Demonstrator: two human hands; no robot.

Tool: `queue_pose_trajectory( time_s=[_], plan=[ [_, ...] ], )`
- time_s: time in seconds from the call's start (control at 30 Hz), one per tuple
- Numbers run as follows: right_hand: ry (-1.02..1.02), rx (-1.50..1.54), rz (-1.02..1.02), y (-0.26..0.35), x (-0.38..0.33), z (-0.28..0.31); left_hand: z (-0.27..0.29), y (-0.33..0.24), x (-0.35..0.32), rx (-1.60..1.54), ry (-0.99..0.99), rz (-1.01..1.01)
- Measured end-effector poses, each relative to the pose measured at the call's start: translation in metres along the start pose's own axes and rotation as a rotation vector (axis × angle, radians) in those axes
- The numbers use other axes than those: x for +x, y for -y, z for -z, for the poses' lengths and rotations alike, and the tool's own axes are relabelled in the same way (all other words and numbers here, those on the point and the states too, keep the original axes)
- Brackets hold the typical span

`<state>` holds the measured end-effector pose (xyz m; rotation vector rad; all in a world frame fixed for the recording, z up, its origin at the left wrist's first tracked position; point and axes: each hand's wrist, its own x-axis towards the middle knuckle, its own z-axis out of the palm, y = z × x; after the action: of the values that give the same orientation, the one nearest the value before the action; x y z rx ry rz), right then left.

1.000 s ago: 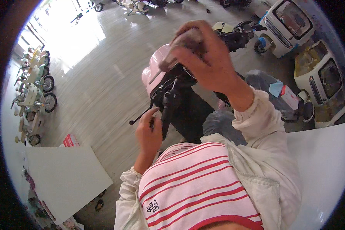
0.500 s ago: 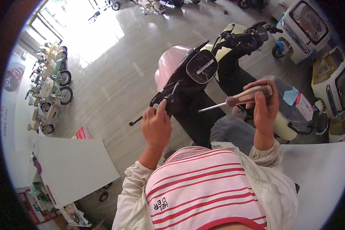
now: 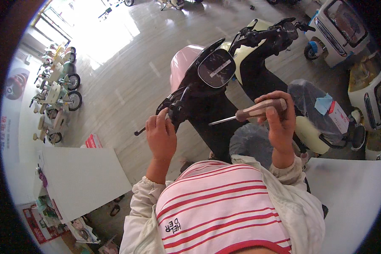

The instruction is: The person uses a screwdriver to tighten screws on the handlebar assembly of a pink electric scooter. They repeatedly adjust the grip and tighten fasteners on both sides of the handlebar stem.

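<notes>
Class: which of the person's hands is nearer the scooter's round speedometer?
Left. The left hand grips the handlebar just below-left of the speedometer; the right hand, holding a screwdriver, sits farther below-right.

Pink scooter (image 3: 186, 63); brown-handled screwdriver (image 3: 258, 111); red-white striped shirt (image 3: 220, 211).

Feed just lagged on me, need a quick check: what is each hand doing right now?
Left hand: closed around the black left handlebar grip of the pink scooter.
Right hand: closed on a brown-handled screwdriver with a metal shaft, raised clear of the scooter.
</notes>
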<state>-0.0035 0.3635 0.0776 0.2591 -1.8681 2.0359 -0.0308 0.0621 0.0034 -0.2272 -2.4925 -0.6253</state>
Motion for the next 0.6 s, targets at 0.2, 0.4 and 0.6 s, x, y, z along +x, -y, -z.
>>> queue_pose_trajectory(
  time_s=[0.2,0.4,0.6],
  plan=[
    [0.07,-0.005,0.016,-0.001,0.004,-0.014,0.005,-0.002,-0.002,-0.03,-0.005,0.008],
    [0.106,0.036,0.052,-0.004,0.007,-0.023,0.009,-0.001,-0.003,-0.103,0.001,-0.056],
    [0.112,0.095,0.108,0.003,0.022,-0.05,0.011,-0.001,-0.003,-0.147,0.005,-0.071]
  ],
)
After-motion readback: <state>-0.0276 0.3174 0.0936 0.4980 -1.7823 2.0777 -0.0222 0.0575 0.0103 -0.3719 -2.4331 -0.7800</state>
